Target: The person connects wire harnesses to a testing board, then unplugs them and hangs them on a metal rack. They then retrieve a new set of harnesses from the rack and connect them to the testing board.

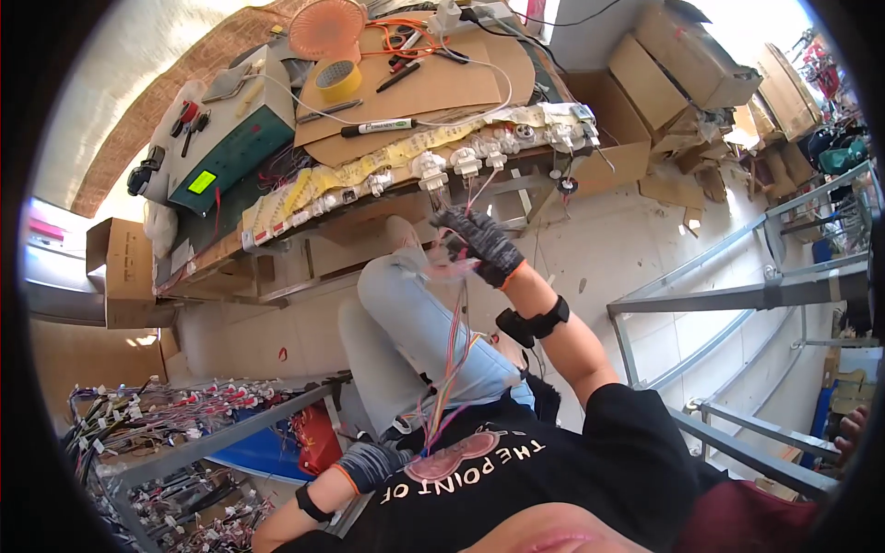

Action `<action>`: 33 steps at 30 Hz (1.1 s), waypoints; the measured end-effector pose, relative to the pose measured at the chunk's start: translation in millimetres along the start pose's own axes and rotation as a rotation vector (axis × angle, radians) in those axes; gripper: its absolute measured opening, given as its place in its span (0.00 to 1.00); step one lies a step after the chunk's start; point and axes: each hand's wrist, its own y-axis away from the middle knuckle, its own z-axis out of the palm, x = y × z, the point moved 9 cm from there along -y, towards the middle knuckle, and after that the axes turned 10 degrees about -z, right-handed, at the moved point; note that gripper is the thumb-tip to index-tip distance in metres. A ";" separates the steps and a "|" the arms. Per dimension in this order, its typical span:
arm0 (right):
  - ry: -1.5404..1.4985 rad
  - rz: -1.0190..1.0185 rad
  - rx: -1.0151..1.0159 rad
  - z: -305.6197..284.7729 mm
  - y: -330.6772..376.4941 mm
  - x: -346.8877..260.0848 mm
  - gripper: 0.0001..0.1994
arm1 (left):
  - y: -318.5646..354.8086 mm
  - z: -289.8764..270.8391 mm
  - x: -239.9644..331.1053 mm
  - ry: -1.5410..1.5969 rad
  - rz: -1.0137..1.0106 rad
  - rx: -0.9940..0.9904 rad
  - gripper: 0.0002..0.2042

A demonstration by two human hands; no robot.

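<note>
My right hand (pixel 475 244), in a dark knit glove with an orange cuff, is raised just below the front edge of the workbench (pixel 277 235). It pinches the upper end of a bundle of thin coloured wires (pixel 449 359). Right above it, a row of white connectors (pixel 461 163) with short wire tails lines the bench edge. The bundle hangs down across my light blue jeans towards my left hand (pixel 371 464). That hand is also gloved and is closed low against my black shirt, at the bundle's lower end. A black band sits on each wrist.
On the bench lie cardboard sheets, a yellow tape roll (pixel 338 79), a marker (pixel 378 127), scissors (pixel 401 37), an orange fan (pixel 327 28) and a green device box (pixel 230 147). Cardboard boxes (pixel 682 55) are stacked at the right. A grey metal rack (pixel 737 295) stands beside me. Heaps of wire harnesses (pixel 157 415) lie at the lower left.
</note>
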 end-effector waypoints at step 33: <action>1.561 -0.043 0.333 -190.3 13.2 -89.2 0.16 | -71.7 -182.2 -58.6 0.467 0.456 0.420 0.09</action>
